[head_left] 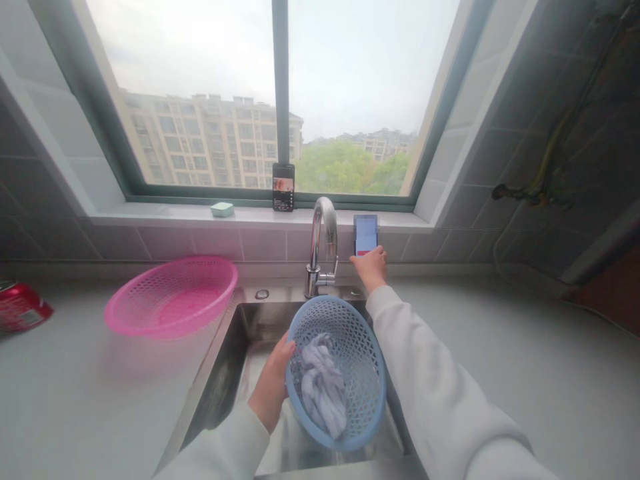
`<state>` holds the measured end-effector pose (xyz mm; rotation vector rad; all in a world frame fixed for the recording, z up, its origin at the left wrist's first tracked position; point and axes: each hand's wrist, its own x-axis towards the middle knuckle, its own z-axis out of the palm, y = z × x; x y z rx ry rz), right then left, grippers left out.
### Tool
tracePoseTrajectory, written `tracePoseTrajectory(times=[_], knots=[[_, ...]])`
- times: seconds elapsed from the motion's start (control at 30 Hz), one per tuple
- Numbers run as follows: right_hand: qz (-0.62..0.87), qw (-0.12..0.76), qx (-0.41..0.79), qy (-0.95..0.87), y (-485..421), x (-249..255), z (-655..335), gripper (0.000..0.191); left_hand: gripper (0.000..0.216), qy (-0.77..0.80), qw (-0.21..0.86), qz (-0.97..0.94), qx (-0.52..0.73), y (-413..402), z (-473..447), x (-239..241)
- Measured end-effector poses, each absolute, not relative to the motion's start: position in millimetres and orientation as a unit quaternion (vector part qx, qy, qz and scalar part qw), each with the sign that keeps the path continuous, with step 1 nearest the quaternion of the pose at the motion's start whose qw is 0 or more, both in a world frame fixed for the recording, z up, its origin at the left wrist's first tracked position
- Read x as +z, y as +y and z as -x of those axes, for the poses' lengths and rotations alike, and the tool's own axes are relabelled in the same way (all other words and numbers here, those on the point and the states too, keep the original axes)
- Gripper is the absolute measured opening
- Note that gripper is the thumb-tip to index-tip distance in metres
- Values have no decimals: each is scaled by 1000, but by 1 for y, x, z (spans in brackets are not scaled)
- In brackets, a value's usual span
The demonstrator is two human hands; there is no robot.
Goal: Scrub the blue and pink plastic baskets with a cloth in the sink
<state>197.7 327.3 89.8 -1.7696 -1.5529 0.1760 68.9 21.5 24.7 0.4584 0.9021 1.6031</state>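
My left hand [273, 387] grips the rim of a blue plastic basket [357, 333], held tilted over the steel sink [240, 347]. A crumpled white-blue cloth [323, 387] lies inside the basket. My right hand [371, 267] reaches past the chrome faucet [320, 243] to a phone [365, 233] with a lit screen that leans against the tiled wall below the sill. Its fingers are curled at the phone's lower edge, touching it.
A pink plastic basket [173, 297] sits on the counter left of the sink. A red can [20, 307] lies at the far left. On the windowsill stand a second phone [283, 187] and a small green dish [222, 209]. Pipes run along the right wall.
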Motion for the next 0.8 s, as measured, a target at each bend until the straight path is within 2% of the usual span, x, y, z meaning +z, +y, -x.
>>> tracePoseTrajectory(times=[0.8], knots=[[701, 372, 58, -606, 324, 74, -197, 78, 70, 366, 612, -190, 674, 23, -68, 23]])
